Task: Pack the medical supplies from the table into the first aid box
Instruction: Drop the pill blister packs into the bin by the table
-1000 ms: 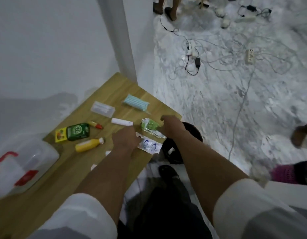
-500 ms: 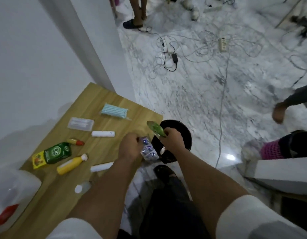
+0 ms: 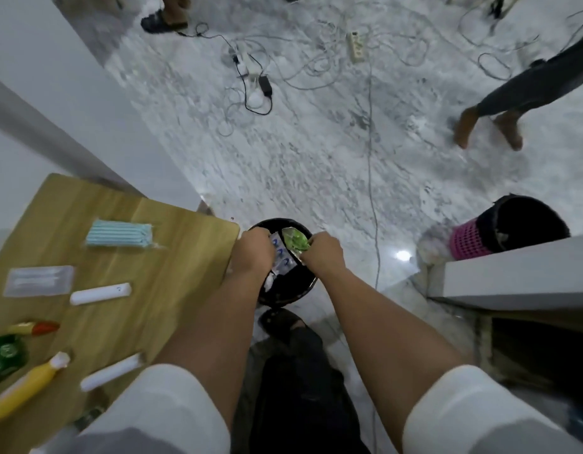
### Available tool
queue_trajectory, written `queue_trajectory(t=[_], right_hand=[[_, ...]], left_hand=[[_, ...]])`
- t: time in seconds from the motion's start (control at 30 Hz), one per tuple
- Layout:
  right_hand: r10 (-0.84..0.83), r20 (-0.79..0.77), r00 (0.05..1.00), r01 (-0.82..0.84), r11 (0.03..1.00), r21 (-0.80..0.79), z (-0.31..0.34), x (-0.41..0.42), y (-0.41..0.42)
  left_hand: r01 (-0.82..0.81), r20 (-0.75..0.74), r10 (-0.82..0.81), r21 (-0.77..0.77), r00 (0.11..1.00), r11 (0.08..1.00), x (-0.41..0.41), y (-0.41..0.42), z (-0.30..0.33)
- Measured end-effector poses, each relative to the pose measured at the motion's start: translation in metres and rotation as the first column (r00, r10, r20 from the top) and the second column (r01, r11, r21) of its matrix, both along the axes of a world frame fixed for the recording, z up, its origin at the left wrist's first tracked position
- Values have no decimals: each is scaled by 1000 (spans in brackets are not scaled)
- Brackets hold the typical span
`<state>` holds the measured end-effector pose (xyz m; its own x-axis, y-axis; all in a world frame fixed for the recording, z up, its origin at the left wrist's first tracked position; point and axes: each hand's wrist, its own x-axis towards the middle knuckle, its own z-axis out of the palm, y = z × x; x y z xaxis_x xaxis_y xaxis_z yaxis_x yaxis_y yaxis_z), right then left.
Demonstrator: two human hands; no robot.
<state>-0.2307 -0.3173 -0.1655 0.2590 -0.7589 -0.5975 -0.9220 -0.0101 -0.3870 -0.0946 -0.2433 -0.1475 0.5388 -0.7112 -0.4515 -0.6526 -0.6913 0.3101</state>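
My left hand grips a white wrapper with blue marks, and my right hand grips a crumpled green wrapper. Both hands hover over a black bin on the floor just past the table's right edge. On the wooden table lie a pack of blue masks, a clear flat packet, two white tubes, a yellow bottle, a green pouch and a small red-capped tube. The first aid box is out of view.
A white wall and pillar stand behind the table. Cables and power strips sprawl over the marble floor. Other people's feet are nearby. A pink basket with a black liner sits right, beside a grey ledge.
Both hands lifted the two wrappers off the table and carried them right, over the black bin. The camera swung right, so the first aid box left the view.
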Motion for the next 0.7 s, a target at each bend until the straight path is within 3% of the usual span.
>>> queue_trajectory(t=[0.2, 0.43, 0.57, 0.7], right_hand=[[102, -57, 993, -105, 993, -54, 5, 10, -8], [304, -20, 952, -303, 939, -165, 74, 42, 27], [545, 31, 838, -521, 814, -256, 142, 98, 87], [749, 45, 661, -686, 628, -367, 195, 167, 168]], left_hand=[[101, -3, -101, 56, 995, 993, 1, -9, 3], [29, 69, -19, -149, 997, 988, 30, 32, 94], [33, 234, -5, -116, 972, 993, 82, 117, 161], [-132, 378, 166, -113, 911, 985, 128, 238, 208]])
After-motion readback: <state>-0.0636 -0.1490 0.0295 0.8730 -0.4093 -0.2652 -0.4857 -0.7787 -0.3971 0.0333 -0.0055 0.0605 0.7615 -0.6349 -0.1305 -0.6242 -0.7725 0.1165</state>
